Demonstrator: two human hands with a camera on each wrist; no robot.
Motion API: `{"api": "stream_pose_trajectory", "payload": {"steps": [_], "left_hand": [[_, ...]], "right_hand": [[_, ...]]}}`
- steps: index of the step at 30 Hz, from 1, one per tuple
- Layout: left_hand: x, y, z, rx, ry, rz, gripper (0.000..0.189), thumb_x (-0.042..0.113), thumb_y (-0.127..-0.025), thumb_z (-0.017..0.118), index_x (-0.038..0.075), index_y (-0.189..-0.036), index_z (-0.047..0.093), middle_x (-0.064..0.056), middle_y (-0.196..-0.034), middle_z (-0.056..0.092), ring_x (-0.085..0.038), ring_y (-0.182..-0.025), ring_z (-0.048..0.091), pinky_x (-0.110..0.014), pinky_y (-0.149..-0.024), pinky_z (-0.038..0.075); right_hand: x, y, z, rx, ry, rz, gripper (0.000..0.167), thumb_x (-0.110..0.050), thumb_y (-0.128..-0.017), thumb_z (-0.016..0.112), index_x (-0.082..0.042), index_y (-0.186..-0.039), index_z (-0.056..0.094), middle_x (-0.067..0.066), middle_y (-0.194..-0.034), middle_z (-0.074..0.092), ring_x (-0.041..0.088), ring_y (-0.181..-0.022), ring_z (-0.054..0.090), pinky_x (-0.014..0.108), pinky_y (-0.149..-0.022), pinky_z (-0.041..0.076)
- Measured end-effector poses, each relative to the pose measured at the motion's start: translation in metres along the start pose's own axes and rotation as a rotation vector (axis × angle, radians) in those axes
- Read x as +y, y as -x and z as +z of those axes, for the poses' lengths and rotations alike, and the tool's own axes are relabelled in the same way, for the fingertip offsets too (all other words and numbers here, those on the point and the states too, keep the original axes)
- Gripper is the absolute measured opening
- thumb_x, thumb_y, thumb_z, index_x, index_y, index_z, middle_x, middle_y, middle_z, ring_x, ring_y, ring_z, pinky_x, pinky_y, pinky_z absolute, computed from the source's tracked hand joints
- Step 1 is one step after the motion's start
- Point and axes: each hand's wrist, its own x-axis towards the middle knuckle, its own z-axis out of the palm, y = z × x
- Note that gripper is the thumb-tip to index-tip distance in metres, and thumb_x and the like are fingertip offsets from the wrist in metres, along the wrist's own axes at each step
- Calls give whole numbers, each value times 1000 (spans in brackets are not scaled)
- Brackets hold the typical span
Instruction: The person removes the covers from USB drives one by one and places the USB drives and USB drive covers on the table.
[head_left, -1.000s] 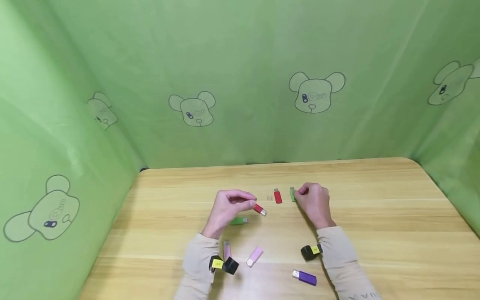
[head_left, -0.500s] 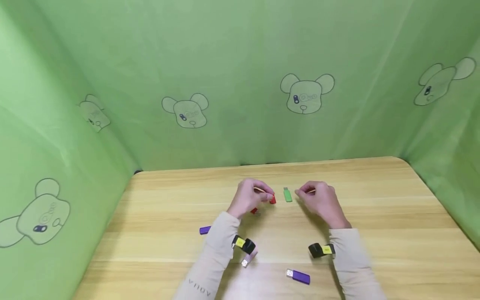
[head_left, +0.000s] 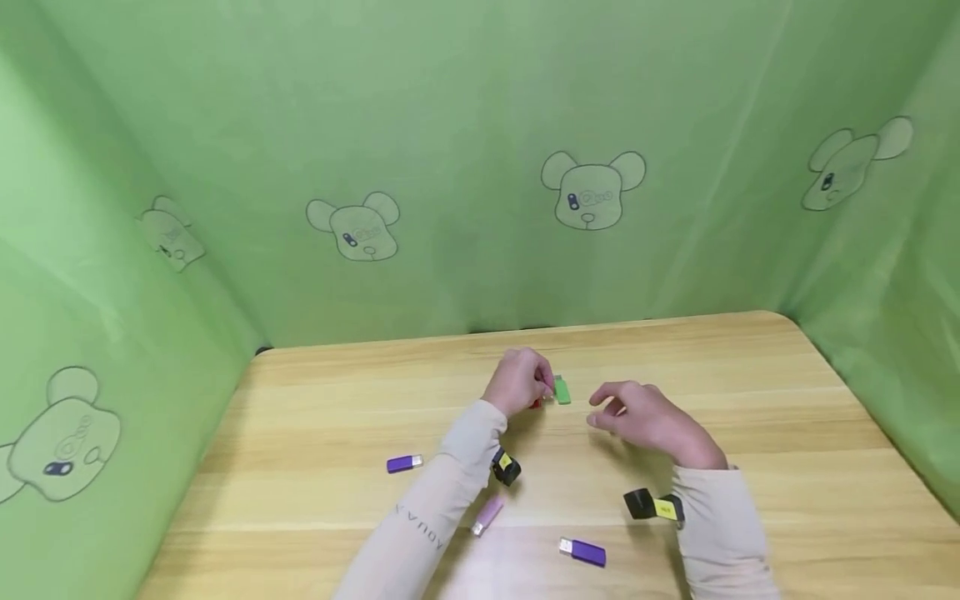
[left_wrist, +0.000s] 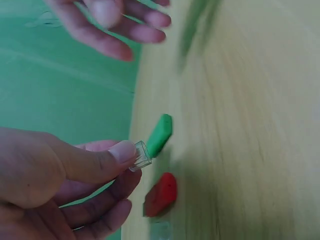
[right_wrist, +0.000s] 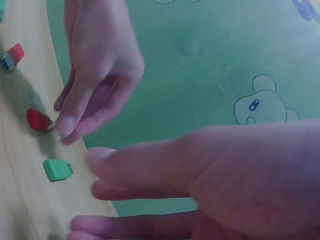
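My left hand [head_left: 517,383] pinches a small clear plastic cap [left_wrist: 142,156] between thumb and finger, close over the table. Just beyond that cap lies a green USB stick [head_left: 562,390]. A red USB stick [left_wrist: 163,195] lies beside the green one, mostly covered by my left hand in the head view. Farther to the left, a second red USB stick [right_wrist: 14,56] shows its metal plug in the right wrist view. To the right of the green stick hovers my right hand [head_left: 648,419], its fingers apart and holding nothing.
Two purple USB sticks lie on the wooden table [head_left: 750,400]: one at left [head_left: 403,463], one nearer the front [head_left: 585,552]. A pink USB stick [head_left: 488,515] lies by the left forearm. Green cloth walls [head_left: 465,167] stand behind and at both sides.
The right hand has let go of the green stick and drawn back to the right. My left hand has released a red stick, moved right, and now pinches the clear cap.
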Motion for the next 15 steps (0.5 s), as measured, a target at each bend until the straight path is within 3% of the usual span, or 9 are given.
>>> {"api": "stream_pose_trajectory", "payload": {"steps": [5,10,15], "left_hand": [[5,-8,8,-16,-107,28,9,5,-76,80,10,-74,74,2,-74,72,-7,-65,58,-14,-64,49],[5,-8,9,-9,-205,35,9,5,-77,79,13,-76,76,3,-79,74,-8,-69,62,-16,-68,52],[5,-6,8,-1,-210,50,7,6,-80,77,13,-78,77,3,-84,75,-8,-72,63,-16,-68,53]], "right_hand": [[-10,10,-1,-70,34,-48,36,-23,-90,69,-1,-117,63,7,-94,70,15,-80,62,29,-67,53],[-20,16,0,-77,40,-33,32,-23,-90,69,-4,-115,64,6,-93,70,14,-79,62,28,-67,52],[-24,20,-3,-70,63,-21,29,-23,-89,69,-6,-113,65,6,-95,70,15,-81,63,29,-68,53]]}}
